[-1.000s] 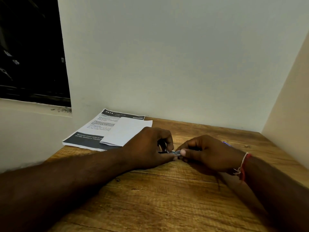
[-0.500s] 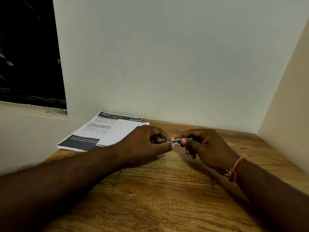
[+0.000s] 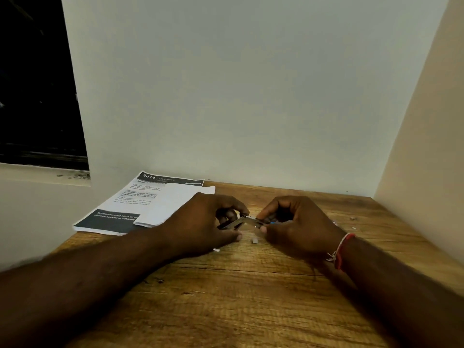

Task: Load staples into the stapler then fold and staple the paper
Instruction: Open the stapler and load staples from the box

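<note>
The curled fingers [image 3: 234,205] of the left hand [image 3: 206,222] and its thumb pinch the left end of a small metal stapler [image 3: 239,222]. The right hand [image 3: 301,228] closes its fingertips [image 3: 262,230] round the stapler's other end. A blue part shows inside that grip. The stapler hangs between the two hands, opened into a shallow angle, just above the wooden table [image 3: 226,297]. Whether any staples sit in it cannot be told. A small pale piece [image 3: 254,241] lies on the wood just below it. A red thread bracelet [image 3: 343,249] circles the right wrist. The paper [image 3: 173,204] lies beyond the left hand, on a printed stack [image 3: 113,222] at the table's far left corner, against the wall.
</note>
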Motion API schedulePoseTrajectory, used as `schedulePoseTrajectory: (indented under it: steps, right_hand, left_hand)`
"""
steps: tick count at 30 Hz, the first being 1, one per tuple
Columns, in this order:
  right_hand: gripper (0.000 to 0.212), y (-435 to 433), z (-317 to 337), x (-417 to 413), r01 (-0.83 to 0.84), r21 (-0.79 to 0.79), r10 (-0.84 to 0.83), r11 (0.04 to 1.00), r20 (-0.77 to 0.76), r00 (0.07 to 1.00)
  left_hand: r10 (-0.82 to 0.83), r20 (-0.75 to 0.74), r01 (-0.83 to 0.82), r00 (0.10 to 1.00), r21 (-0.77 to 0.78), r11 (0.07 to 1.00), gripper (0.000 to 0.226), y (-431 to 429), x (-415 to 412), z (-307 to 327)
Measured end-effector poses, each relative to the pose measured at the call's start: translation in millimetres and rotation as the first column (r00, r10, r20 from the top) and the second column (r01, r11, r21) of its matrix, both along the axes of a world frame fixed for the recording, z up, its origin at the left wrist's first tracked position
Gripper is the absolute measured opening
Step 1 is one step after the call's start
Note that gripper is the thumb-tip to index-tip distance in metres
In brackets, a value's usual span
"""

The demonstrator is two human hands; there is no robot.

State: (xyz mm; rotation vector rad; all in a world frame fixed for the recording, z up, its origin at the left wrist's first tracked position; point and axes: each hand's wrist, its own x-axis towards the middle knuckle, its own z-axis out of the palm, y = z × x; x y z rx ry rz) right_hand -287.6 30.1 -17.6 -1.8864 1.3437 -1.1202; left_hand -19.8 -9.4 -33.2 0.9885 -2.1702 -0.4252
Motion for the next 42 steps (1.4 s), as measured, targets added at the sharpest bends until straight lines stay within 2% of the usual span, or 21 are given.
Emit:
schedulePoseTrajectory:
  steps: [3, 7, 11, 14, 19, 23, 25, 28, 30, 34, 38, 42]
  right_hand:
    - [0.019, -0.2, -4.4, -0.4, 0.020, 0.028, -0.019, 0.999, -0.023, 1.000]
    - [0.019, -1.0, -3.3, -0.9, 0.008, 0.029, -0.006, 1.000, -0.046, 0.999]
    - [0.017, -2.4, 0.4, -0.7, 0.006, -0.018, -0.007, 1.000, -0.059, 0.998]
    - [0.014, -2.6, 4.6, -1.7, 0.024, -0.062, -0.032, 0.998, -0.134, 0.990]
    - [0.021, -3.8, 5.0, -5.1, 0.020, -0.213, -0.066, 0.977, -0.212, 0.975]
    - [0.017, -7.2, 4.8, -6.5, 0.042, -0.243, -0.105, 0.969, -0.251, 0.962]
    - [0.016, -7.5, 5.6, -6.5, 0.053, -0.214, -0.109, 0.975, -0.259, 0.960]
    - [0.013, -8.1, 4.3, -6.6, 0.049, -0.111, -0.079, 0.993, -0.285, 0.955]
    - [0.018, -6.5, 0.8, -4.6, 0.048, 0.032, -0.041, 0.998, -0.195, 0.980]
    - [0.021, -4.6, -2.6, -2.7, 0.053, 0.168, -0.034, 0.984, -0.116, 0.993]
    - [0.029, -7.1, -2.8, -2.6, 0.053, 0.202, -0.025, 0.978, -0.139, 0.990]
    - [0.031, -10.1, -4.0, -4.2, 0.032, 0.133, 0.000, 0.991, -0.229, 0.973]
  left_hand:
    - [-0.006, -0.023, 0.008, 1.000, 0.063, 0.998, 0.053, -5.7, 2.0, -2.7]
    - [0.008, -0.007, -0.008, 1.000, 0.049, 0.999, 0.053, -7.6, 1.9, -3.1]
    - [0.013, -0.035, -0.011, 0.999, 0.063, 0.998, 0.047, -6.7, 1.4, -1.3]
    - [-0.014, -0.037, 0.017, 0.999, 0.077, 0.997, 0.039, -8.1, 0.8, 1.1]
    - [-0.042, -0.031, 0.047, 0.999, 0.156, 0.987, 0.032, -6.4, -1.7, 3.0]
    - [-0.035, -0.025, 0.037, 0.999, 0.113, 0.993, 0.016, -5.4, -2.4, -0.4]
    - [-0.038, -0.072, 0.048, 0.997, 0.150, 0.987, 0.005, -3.3, -1.5, -0.7]
    - [-0.003, -0.017, 0.005, 1.000, 0.100, 0.995, 0.027, -3.8, 0.2, 0.2]
    - [0.007, 0.047, -0.010, 0.999, 0.050, 0.999, 0.039, -4.1, 1.2, 0.1]
    - [0.001, 0.107, -0.006, 0.994, 0.040, 0.999, 0.044, -5.9, 3.6, 1.0]
    - [0.085, 0.101, -0.084, 0.991, -0.006, 0.996, 0.036, -4.8, 1.7, 5.1]
    - [0.152, 0.057, -0.152, 0.987, -0.004, 0.988, 0.038, -6.0, -1.6, 2.2]
